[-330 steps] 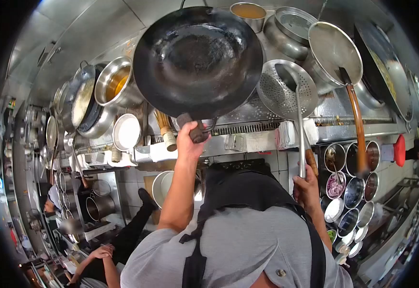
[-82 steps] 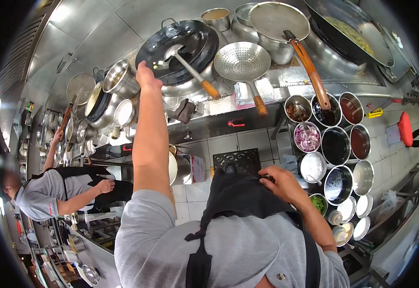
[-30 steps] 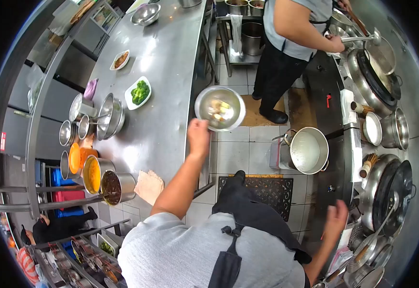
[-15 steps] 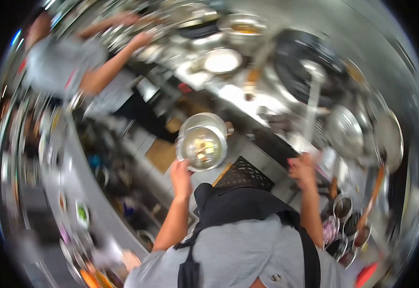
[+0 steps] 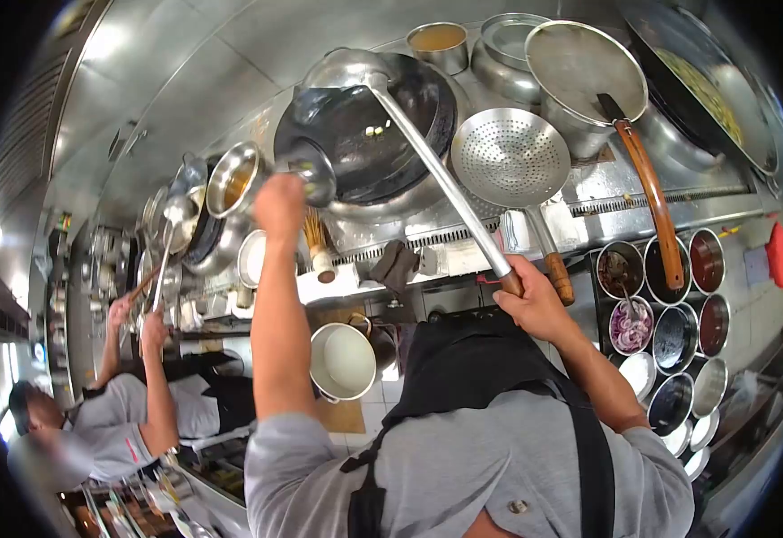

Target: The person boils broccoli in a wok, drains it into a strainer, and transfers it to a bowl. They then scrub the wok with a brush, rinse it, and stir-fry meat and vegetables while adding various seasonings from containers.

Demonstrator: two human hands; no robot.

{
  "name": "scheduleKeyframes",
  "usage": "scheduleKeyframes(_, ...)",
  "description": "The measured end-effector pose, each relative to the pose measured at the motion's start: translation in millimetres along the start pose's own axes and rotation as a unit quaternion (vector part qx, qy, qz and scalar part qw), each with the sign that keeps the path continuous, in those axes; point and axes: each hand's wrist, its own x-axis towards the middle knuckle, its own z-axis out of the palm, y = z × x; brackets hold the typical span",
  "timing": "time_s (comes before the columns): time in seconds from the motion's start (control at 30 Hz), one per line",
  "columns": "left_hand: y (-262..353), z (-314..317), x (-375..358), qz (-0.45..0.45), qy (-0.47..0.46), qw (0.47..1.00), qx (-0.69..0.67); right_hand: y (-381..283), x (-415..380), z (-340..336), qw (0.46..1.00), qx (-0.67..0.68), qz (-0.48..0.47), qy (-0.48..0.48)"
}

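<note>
My left hand (image 5: 281, 204) is closed on a small metal bowl (image 5: 312, 172), which is tipped over the near left rim of a black wok (image 5: 351, 148). A few small pale pieces (image 5: 374, 131) lie on the wok's inner surface. The fingers on the bowl are partly hidden and blurred. My right hand (image 5: 535, 300) is wrapped round the wooden end of a long-handled ladle (image 5: 445, 179). The ladle's head rests over the wok's far left edge. Just right of the wok lies a perforated strainer (image 5: 510, 157), its wooden handle near my right hand.
A round mesh sieve (image 5: 584, 67) sits on a pot at the back right. Several seasoning tins (image 5: 669, 336) stand at the right, one with sliced purple onion (image 5: 631, 326). A white-lined pot (image 5: 343, 360) is below. At the left, a co-worker (image 5: 131, 421) holds a ladle.
I have turned toward the wok. My left hand has brought the bowl, which held pale and brown pieces, up and over the wok, tilting it. The ladle stays in my right hand.
</note>
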Motion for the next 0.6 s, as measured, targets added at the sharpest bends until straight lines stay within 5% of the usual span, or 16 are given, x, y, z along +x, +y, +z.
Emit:
scheduleKeyframes(0.1,-4,67,46,0.147,-0.083,0.982,0.084,-9,-9,-2,0.997,-0.048,-0.044,0.049)
scheduleKeyframes(0.43,22,45,103,0.246,0.136,0.955,0.099,-20,-4,6,0.976,-0.197,0.046,0.082)
scheduleKeyframes(0.5,27,73,75,0.389,0.018,0.918,0.072,-26,7,15,0.979,-0.189,0.024,0.078)
scheduleKeyframes(0.57,6,87,88,0.291,0.056,0.944,0.145,-26,15,16,0.981,-0.183,0.011,0.065)
scheduleKeyframes(0.6,0,86,92,0.131,0.060,0.989,0.021,-23,16,18,0.983,-0.173,0.014,0.060)
